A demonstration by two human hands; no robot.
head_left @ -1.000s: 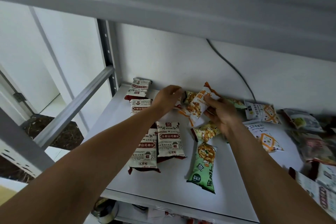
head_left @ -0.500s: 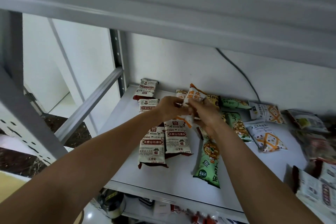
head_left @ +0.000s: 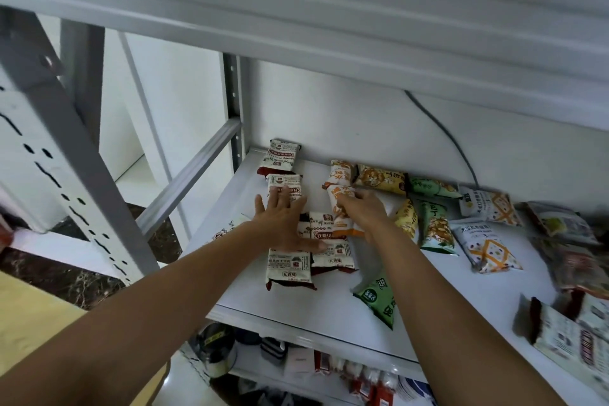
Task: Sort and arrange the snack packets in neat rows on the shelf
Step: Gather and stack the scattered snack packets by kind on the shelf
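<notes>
Now the left hand (head_left: 286, 224) lies flat, fingers spread, on the cream packets (head_left: 290, 265) — the right hand (head_left: 361, 212) grips an orange packet (head_left: 341, 208).

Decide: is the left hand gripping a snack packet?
No, the left hand lies flat, fingers straight, on the brown-and-white packets; the right hand grips the orange packet.

- Soft, even daylight covers the white shelf (head_left: 329, 313), brightest on the pale wall to its left.
- Shadows on the shelf are faint and soft-edged, with no hard glare.
- The upper board (head_left: 329, 10) above the shelf looks greyer and dimmer.
- The post (head_left: 66, 148) left of the shelf leans from wide-angle bending and is motion-smeared.
- The packets (head_left: 576, 273) at the shelf's right end are blurred, their print unreadable.
</notes>
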